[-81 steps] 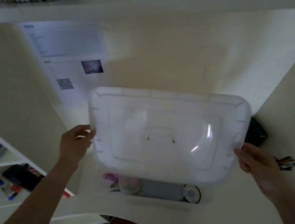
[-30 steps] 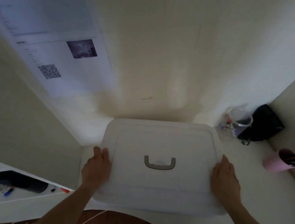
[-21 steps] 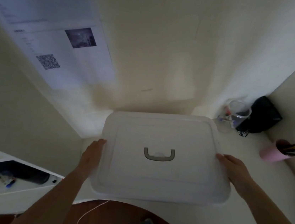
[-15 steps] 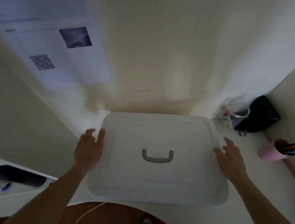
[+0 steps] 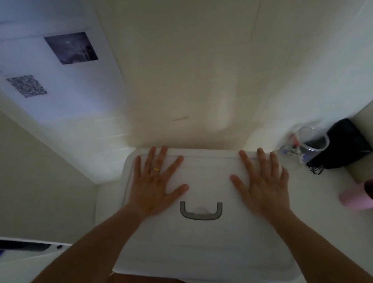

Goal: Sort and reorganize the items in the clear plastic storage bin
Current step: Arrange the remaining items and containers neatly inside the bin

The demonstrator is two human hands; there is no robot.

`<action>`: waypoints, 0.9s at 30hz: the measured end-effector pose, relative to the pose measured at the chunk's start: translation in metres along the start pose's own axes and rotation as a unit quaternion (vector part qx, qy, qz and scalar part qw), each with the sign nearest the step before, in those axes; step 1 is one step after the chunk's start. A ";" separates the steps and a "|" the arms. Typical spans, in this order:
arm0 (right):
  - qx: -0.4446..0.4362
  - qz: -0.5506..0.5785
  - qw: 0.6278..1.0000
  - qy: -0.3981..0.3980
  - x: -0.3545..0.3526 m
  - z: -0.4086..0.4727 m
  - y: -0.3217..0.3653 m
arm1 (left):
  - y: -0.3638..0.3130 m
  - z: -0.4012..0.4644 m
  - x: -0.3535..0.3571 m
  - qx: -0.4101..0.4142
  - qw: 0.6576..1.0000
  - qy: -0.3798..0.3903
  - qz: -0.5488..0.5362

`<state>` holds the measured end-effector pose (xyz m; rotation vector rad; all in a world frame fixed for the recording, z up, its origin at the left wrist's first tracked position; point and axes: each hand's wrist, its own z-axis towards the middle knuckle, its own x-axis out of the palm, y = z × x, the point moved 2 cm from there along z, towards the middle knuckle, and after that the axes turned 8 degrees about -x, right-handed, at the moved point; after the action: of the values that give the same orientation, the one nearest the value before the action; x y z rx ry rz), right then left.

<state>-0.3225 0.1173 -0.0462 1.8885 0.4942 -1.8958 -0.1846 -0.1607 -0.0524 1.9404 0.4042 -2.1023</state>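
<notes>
Fig.: left hand (image 5: 154, 184) & right hand (image 5: 263, 186), fingers spread flat on lid (image 5: 203, 244); press far corners evenly; then near edge.

White surface (image 5: 325, 229), tucked into a corner between pale walls, curved along its near edge. Carries the lidded storage bin (image 5: 205, 245) at the middle, overhanging that near edge slightly. Behind and to the right, near the back wall: a clear cup (image 5: 307, 145) with small items inside, just beside a black pouch (image 5: 345, 144). Further right, a pink cup (image 5: 357, 197) with pencils, lying tilted.
</notes>
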 end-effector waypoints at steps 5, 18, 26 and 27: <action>-0.010 0.073 0.997 0.017 -0.009 0.001 -0.006 | 0.018 0.009 -0.011 -0.018 0.975 0.086 -0.205; 0.250 0.452 0.856 -0.023 -0.015 -0.139 -0.028 | 0.095 -0.109 -0.028 -0.372 0.706 0.113 -0.592; 0.287 0.514 0.807 -0.050 -0.012 -0.144 -0.035 | 0.089 -0.117 -0.031 -0.430 0.614 0.114 -0.652; 0.293 0.522 0.800 -0.044 -0.013 -0.144 -0.036 | 0.089 -0.117 -0.030 -0.433 0.613 0.110 -0.652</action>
<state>-0.2192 0.2243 -0.0366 1.7426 -1.0999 -1.3533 -0.0408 -0.2006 -0.0340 1.1694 2.8812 -1.3330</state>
